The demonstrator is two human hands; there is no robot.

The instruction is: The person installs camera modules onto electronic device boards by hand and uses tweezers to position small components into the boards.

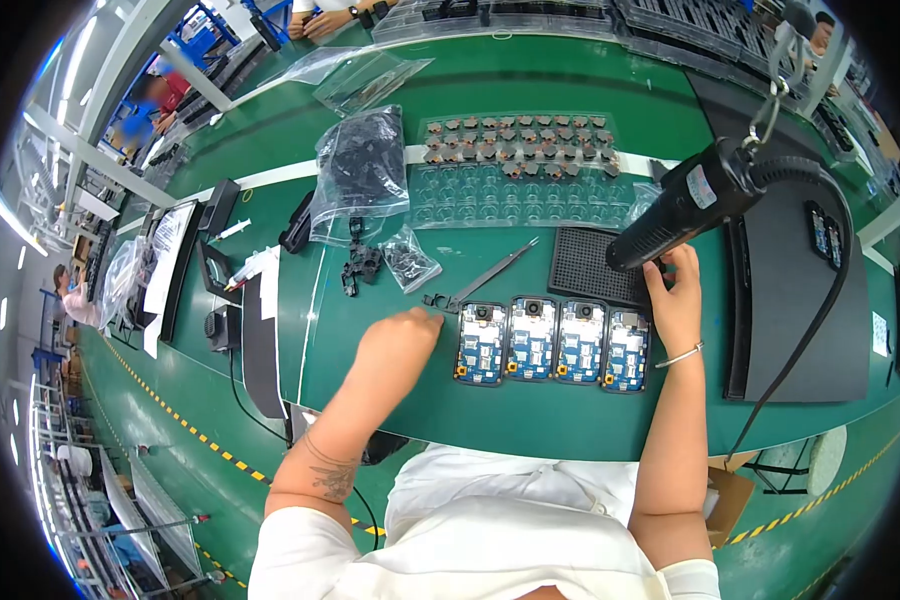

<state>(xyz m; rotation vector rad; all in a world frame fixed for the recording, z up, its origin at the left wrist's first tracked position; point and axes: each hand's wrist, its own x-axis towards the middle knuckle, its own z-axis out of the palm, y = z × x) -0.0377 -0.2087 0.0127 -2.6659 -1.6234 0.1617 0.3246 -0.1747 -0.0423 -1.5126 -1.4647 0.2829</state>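
Four opened smartphones (533, 345), their blue circuit boards showing, are lying side by side on a green workbench (500, 425). To their left, the person's left hand (400, 345) is holding its fingers curled just beside a small black part (435, 300) and tweezers (494, 273); whether it is gripping anything cannot be told. The right hand (678, 292), fingers half bent, is reaching beside a hanging black power tool (685, 205); its grip is unclear. Beyond, a clear tray (470, 205) is carrying small components (520, 135).
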